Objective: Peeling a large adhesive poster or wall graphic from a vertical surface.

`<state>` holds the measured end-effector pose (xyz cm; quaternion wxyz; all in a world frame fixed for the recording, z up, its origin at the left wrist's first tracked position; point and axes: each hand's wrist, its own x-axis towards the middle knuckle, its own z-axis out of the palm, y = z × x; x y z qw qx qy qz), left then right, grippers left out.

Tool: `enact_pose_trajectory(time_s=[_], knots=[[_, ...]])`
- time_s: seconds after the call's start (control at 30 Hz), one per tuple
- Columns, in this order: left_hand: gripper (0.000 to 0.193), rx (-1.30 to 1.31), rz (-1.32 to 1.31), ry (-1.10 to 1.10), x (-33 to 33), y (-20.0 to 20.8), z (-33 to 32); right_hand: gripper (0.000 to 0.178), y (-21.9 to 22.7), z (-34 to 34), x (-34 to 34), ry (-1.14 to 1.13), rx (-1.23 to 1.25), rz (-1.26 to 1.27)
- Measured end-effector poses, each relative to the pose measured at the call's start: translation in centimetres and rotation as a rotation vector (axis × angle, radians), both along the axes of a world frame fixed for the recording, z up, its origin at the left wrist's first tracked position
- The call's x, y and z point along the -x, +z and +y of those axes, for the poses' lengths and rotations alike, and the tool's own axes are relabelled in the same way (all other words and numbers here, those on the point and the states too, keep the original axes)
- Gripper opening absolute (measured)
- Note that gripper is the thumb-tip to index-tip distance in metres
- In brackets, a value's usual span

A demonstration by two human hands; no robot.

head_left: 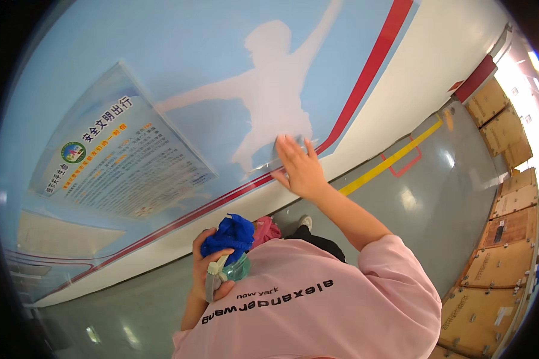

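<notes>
My right hand [297, 164] is stretched toward a light-blue wall board [179, 42], its fingers spread over the lower edge of a pale figure of a person with arms out. It looks to touch the surface. My left hand [202, 263] is closed close to my body. In it are a crumpled blue cloth [232, 233] and a see-through green bottle [237, 268] with a pale grey spray-head-like part [215, 275]. Just beside the cloth shows a crumpled pink thing [265, 230], partly hidden, whose kind I cannot tell.
On the board, a printed notice [126, 149] sits under a clear cover to the left. A red stripe [365, 78] borders the board. The grey floor [425, 197] carries a yellow line [389, 160]. Wooden crates [485, 305] are stacked along the right.
</notes>
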<state>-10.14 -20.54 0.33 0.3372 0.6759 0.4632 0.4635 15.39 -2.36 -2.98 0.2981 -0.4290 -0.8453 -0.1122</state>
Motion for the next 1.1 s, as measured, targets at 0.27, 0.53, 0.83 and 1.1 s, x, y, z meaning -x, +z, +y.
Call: enact_pose_trajectory(time_s=[0.27, 0.53, 0.83, 1.1], knots=[[0.049, 0.004, -0.019, -0.056, 0.1, 0.3, 0.1, 0.061, 5.8, 2.4, -0.7, 0.006, -0.215, 0.326], [0.048, 0.001, 0.003, -0.003, 0.3, -1.3, -0.3, 0.036, -5.0, -3.2, 0.2, 0.438, 0.042, 0.027], [0.048, 0.011, 0.017, -0.049, 0.2, -0.4, 0.2, 0.016, -3.0, -1.6, -0.7, -0.011, 0.179, 0.418], [0.048, 0.012, 0.008, -0.050, 0.1, 0.1, 0.0, 0.006, 3.0, -1.1, -0.7, 0.005, 0.342, 0.690]])
